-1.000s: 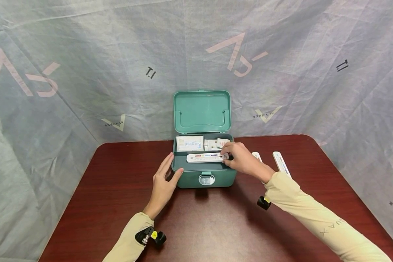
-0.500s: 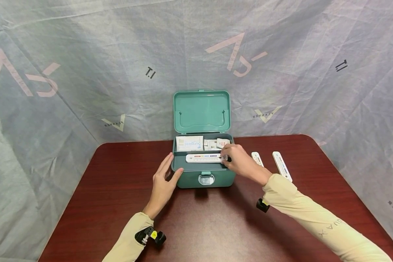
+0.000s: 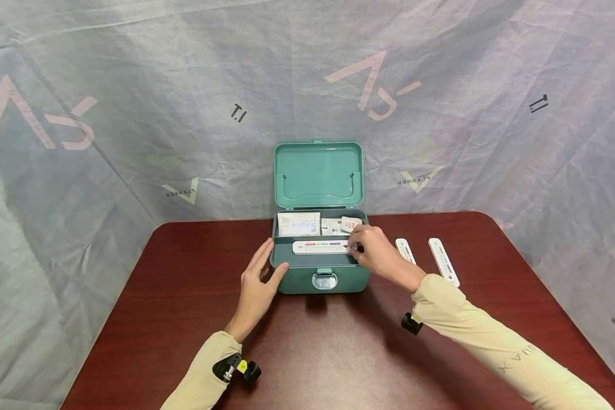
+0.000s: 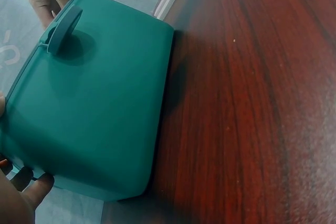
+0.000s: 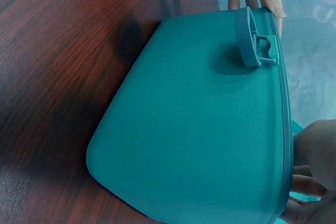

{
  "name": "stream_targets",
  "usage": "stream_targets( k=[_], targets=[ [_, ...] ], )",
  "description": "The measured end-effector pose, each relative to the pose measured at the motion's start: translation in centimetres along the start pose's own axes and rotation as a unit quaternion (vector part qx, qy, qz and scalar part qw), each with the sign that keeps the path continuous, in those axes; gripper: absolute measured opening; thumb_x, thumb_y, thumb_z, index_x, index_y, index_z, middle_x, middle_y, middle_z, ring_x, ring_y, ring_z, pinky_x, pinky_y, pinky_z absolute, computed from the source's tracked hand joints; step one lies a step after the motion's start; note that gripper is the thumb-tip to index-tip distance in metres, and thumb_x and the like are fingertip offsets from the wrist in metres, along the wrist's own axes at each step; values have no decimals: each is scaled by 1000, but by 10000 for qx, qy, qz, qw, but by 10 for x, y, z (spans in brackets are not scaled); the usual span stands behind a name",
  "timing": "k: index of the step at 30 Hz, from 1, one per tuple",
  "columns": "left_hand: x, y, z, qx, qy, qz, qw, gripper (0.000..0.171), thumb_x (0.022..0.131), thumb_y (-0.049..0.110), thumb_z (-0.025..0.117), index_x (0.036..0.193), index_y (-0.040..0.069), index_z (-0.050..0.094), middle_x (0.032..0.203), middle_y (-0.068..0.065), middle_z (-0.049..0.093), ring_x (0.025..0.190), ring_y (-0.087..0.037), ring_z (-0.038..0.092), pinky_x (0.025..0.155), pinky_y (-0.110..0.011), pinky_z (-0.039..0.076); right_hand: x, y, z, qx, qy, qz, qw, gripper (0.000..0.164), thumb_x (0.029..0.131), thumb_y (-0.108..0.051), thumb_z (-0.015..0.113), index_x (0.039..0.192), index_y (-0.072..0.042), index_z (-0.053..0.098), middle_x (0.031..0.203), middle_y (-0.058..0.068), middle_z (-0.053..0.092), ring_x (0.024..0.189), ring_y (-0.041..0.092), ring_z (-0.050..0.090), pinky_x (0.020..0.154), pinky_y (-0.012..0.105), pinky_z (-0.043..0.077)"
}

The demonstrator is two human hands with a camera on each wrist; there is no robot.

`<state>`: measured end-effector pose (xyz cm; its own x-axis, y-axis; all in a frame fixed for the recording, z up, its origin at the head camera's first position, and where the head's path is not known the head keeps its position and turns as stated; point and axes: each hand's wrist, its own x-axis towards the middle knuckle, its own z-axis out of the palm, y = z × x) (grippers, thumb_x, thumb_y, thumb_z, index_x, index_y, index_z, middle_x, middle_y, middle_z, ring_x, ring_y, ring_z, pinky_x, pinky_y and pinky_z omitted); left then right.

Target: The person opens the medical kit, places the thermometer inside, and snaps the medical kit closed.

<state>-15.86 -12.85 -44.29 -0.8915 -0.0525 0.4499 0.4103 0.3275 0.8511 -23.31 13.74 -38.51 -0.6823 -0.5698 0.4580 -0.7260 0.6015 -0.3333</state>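
A teal box point(image 3: 299, 282) stands in the middle of the table with its lid point(image 3: 319, 173) raised. Across its front compartment lies a flat white thermometer point(image 3: 320, 247) with coloured marks. My right hand point(image 3: 376, 250) reaches over the right rim and pinches the thermometer's right end, covering it. Against the box's left side rests my left hand point(image 3: 256, 287), fingers extended and thumb near the front corner. Both wrist views show mostly the teal box front point(image 4: 100, 87) and its latch point(image 5: 249, 40); the thermometer is hidden there.
Behind the box's divider sit a white pack marked "Surgical" point(image 3: 299, 224) and a small white packet point(image 3: 351, 224). Two similar white strips point(image 3: 405, 250) lie on the table right of the box, the farther strip point(image 3: 443, 262) fully visible. A grey cloth hangs behind.
The right forearm has shifted slightly, showing more of the strips on the table. Both hands and the thermometer stay in nearly the same place.
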Motion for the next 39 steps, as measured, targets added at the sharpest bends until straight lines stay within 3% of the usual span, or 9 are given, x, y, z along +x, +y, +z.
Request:
stream_targets(
  k=[4,9,20,29,37,39],
  targets=[
    [0,-14,1,59,21,42,10000,59,90,21,68,141,6,44,147,-6,40,132,-18,39,96,-48,42,1,1,-1,183,27,64,9998,10,70,8,74,76,1,71,77,10,62,71,23,60,63,35,51],
    [0,-15,1,46,-29,82,10000,59,91,24,66,142,7,43,147,-5,39,133,-17,38,96,-47,42,0,0,-10,478,23,320,9983,10,74,5,75,82,2,71,83,11,63,73,26,62,64,40,54],
    [0,15,2,-203,-13,170,9996,56,89,8,67,138,-5,44,145,-15,40,131,-34,38,93,-59,39,-14,2,-32,470,141,779,9958,20,75,1,76,94,-2,72,91,9,64,80,26,62,67,39,52],
    [0,-13,1,14,15,85,10000,59,90,25,67,142,8,43,147,3,38,134,-17,37,96,-47,42,-18,9,-39,451,636,656,9948,23,71,0,78,92,-6,71,91,8,66,79,24,62,66,40,49],
    [0,-15,1,-36,-30,19,10000,60,90,24,66,142,7,43,148,3,37,134,-16,35,98,-45,41,-29,12,-43,405,784,1041,9906,25,73,0,76,97,-3,70,92,10,66,80,26,63,60,37,52],
    [0,-5,0,-47,-49,-6,10000,59,90,19,66,142,3,43,147,-2,37,134,-20,36,98,-46,41,-30,12,-45,413,809,1110,9897,26,74,0,75,99,-2,70,93,11,66,81,27,63,62,39,53]
  ],
)
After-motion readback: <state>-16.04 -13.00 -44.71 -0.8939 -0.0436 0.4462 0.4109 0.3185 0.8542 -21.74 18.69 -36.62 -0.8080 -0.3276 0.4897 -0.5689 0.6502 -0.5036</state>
